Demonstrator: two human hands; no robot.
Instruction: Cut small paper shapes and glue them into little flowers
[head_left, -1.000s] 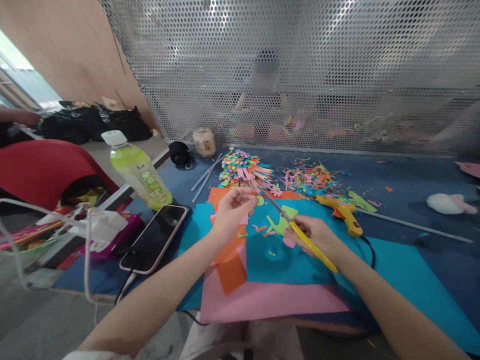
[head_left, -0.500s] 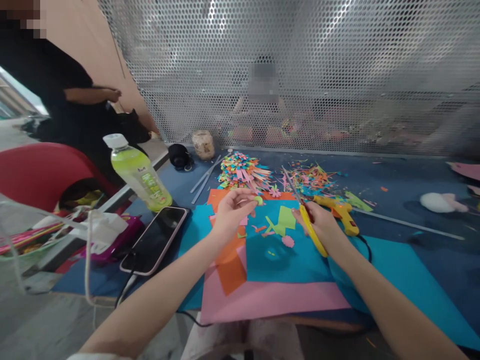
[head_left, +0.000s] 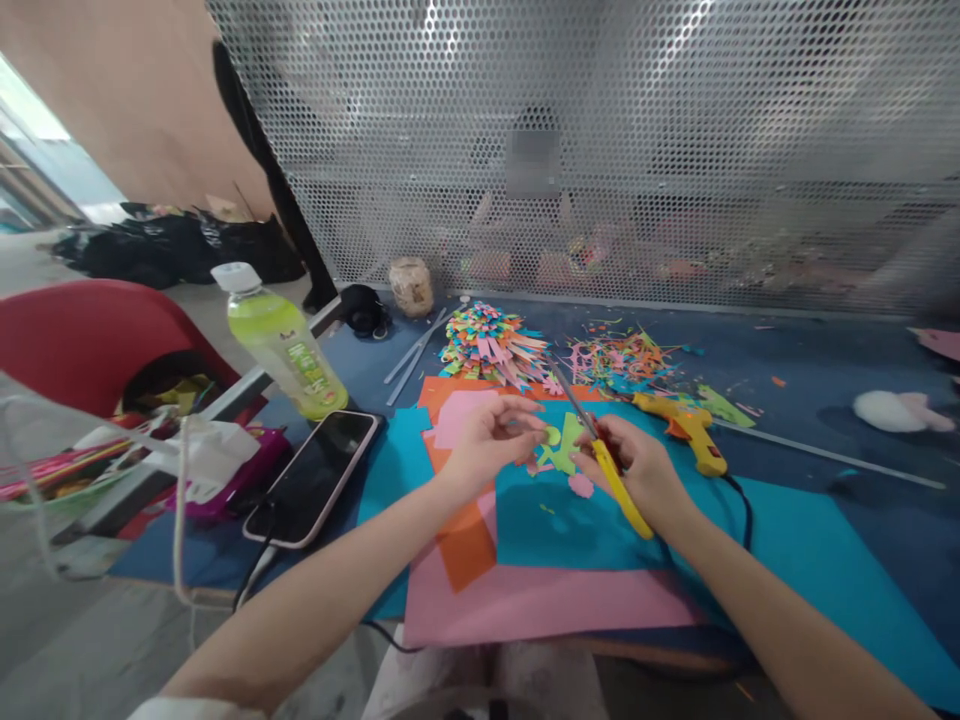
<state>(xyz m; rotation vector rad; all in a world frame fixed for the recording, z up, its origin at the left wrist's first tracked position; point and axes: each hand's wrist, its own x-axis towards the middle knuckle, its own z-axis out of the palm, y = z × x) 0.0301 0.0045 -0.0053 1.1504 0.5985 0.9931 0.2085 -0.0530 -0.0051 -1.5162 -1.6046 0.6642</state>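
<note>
My left hand is in a pinch over the blue sheet, with a small light-green paper disc at its fingertips. My right hand grips yellow-handled scissors, whose blades point away and to the left. Below the hands lies the blue sheet of paper or foam. On it rest a light-green piece, small green scraps and a pink scalloped piece. Just beyond stands a fringed multicoloured paper cone.
A yellow glue gun lies beside my right hand, its cord trailing toward me. Shredded scraps are heaped behind it. To the left are a phone and a green drink bottle. A perforated metal panel rises behind the table.
My left hand has moved right and lower with the green disc, nearer the scissors. The scissors have swung leftward at the tips. The person at the left is out of view.
</note>
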